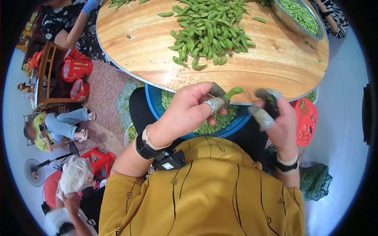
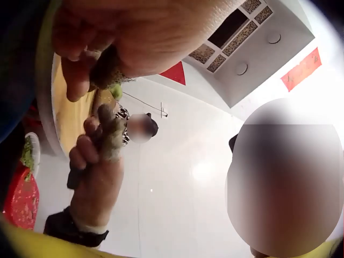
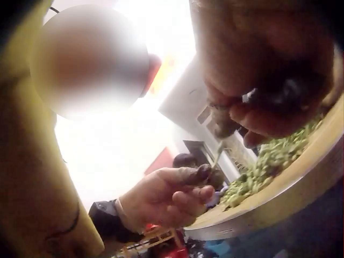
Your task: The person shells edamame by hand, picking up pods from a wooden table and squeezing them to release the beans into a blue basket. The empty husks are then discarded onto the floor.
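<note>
My left hand (image 1: 182, 111) pinches a green edamame pod (image 1: 235, 92) between thumb and index finger, at the table's near edge. The pod's tip sticks up and to the right. Grey wrapping covers that finger, and a darker cover sits on the thumb. To the right, apart from the pod, my right hand (image 1: 281, 126) has its thumb and covered fingers separated, with nothing showing between them; its fingertips are blurred. Under both hands sits a blue basin (image 1: 151, 101) of shelled beans (image 1: 214, 125). A heap of edamame pods (image 1: 210, 33) lies on the round wooden table (image 1: 138, 51).
A metal bowl (image 1: 278, 11) of shelled beans stands at the table's back right. Beside the table on the right is a red plastic basket (image 1: 306, 125). Other people sit around, one wearing a blue glove (image 1: 90, 6). A red stool (image 1: 96, 159) stands at left.
</note>
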`<state>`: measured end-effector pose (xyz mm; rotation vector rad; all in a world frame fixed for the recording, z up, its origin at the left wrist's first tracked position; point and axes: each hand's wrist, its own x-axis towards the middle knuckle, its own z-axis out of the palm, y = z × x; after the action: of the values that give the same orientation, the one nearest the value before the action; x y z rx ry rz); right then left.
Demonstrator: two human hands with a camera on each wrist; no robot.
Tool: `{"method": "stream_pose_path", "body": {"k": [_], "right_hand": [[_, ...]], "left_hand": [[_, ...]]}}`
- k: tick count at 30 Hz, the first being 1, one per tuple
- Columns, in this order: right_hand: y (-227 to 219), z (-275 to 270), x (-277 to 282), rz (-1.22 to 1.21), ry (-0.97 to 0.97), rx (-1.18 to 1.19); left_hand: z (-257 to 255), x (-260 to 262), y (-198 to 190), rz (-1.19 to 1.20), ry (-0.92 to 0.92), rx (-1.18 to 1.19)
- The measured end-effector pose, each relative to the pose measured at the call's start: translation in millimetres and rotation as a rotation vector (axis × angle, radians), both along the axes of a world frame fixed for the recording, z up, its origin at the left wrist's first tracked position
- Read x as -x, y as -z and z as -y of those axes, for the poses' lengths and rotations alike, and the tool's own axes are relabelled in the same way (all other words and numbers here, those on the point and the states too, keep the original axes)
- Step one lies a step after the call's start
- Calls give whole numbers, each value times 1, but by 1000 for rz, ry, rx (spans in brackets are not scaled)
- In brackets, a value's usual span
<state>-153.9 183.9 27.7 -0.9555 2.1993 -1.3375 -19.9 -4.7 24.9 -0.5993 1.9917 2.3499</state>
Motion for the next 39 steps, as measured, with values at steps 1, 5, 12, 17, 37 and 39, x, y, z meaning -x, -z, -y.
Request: {"method": "stream_pose_path", "body": {"k": [1, 5, 12, 17, 37, 39], "right_hand": [[0, 10, 0, 4, -3, -2], [10, 29, 1, 507, -168, 133], [22, 31, 4, 653, -330, 182], [20, 24, -1, 665, -278, 87], [16, 24, 0, 918, -407, 5], [17, 26, -3, 1017, -436, 55]], "left_hand": [[-3, -1, 0, 61, 6, -57], [-5, -15, 4, 113, -1, -127], [-12, -19, 23, 18, 73, -674], [-11, -17, 29, -45, -34, -547], [-14, -18, 37, -230, -72, 312], [-11, -25, 46, -177, -55, -132]]}}
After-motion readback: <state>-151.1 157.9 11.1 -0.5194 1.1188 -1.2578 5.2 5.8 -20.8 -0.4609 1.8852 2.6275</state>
